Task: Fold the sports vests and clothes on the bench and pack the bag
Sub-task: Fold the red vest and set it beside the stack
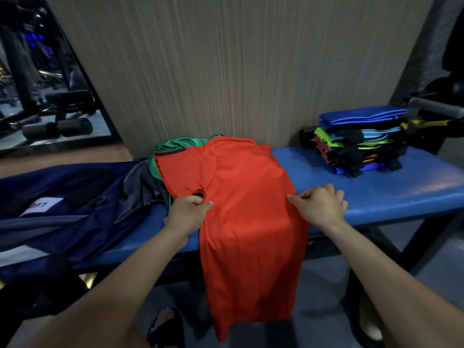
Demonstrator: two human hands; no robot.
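The person is working on the fold of a red shirt (pixel 241 197), which is lying across the blue bench (pixel 376 194) between the two hands, with its lower half hanging over the near edge toward the floor. The left hand (pixel 187 213) is pinching the shirt's left side just under the sleeve, thumb and fingers curled on the cloth; the right hand (pixel 320 203) is pinching the opposite side edge, fingers bent onto the fabric. This looks like the setting-up step of a fold: the garment is being squared and held at both flanks, with no crease made yet. The next move seems to call for bringing one side, sleeve included, over toward the middle, then lifting the hanging hem up onto the bench. Beyond the left hand, a green garment (pixel 175 144) is peeking out from under the shirt, beside dark clothes, and farther to that side the navy bag (pixel 75 197) is lying open. Beyond the right hand, a stack of folded vests (pixel 361 141) is sitting well apart on the bench, waiting for packing.
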